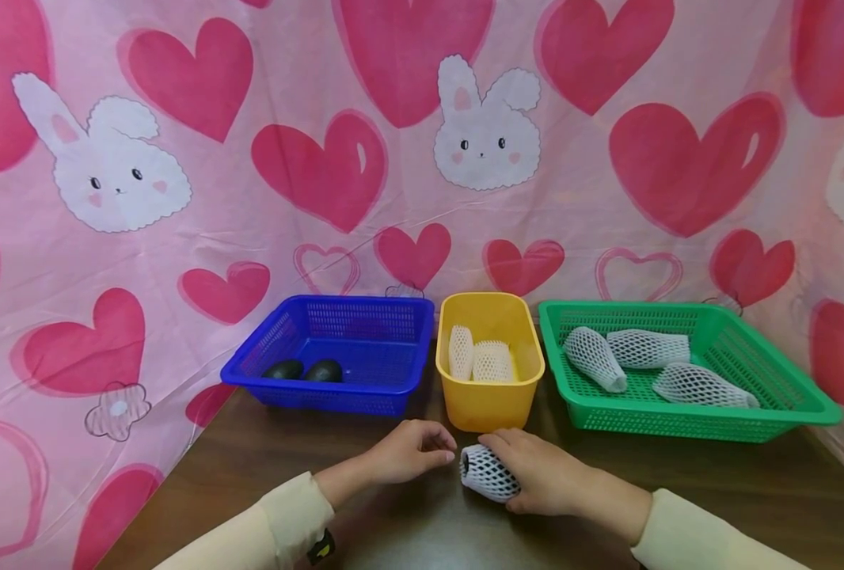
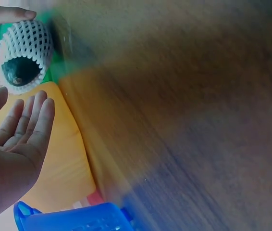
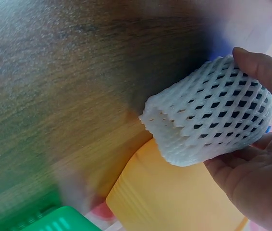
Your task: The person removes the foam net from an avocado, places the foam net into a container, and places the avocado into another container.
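My right hand [image 1: 546, 473] grips a white foam net sleeve [image 1: 492, 476] in front of the yellow bin, thumb on one side and fingers on the other. Inside the sleeve is a dark green avocado [image 2: 21, 72], its end showing through the open mouth in the left wrist view. In the right wrist view, the sleeve's other end [image 3: 167, 132] extends loose past the fruit. My left hand [image 1: 406, 453] is just left of the sleeve, apart from it, with nothing in its loosely bent fingers; its palm shows in the left wrist view.
A blue basket [image 1: 325, 387] at the left holds two avocados [image 1: 324, 370]. In the middle, the yellow bin [image 1: 489, 408] contains foam net sleeves [image 1: 493, 362]. Three net-covered pieces [image 1: 648, 349] lie in the green basket [image 1: 671, 423] at the right. All stand on a brown wooden table [image 1: 265, 447].
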Motion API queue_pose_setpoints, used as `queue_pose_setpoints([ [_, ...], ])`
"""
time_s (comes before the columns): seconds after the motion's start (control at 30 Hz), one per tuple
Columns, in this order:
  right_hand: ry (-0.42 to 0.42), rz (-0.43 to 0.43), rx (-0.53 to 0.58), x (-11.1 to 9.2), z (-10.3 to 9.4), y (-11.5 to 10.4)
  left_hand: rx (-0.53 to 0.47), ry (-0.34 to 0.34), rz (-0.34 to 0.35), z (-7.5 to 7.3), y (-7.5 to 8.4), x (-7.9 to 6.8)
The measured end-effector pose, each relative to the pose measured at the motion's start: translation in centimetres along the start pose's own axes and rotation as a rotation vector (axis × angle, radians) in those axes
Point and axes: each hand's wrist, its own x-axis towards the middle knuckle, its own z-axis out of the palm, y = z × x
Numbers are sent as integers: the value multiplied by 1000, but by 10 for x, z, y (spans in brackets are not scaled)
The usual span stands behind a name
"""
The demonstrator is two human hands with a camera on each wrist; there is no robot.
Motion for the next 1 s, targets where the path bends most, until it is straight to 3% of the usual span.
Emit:
queue_pose_setpoints([
  [0.4, -33, -1, 12, -2, -2, 0, -33, -19, 11, 8, 0, 5],
  [0.6, -13, 4, 72, -6, -8, 2, -18, -12, 17, 10, 0, 5],
  [1.0, -37, 121, 157, -18, -17, 14, -21, 28, -18, 9, 2, 3],
])
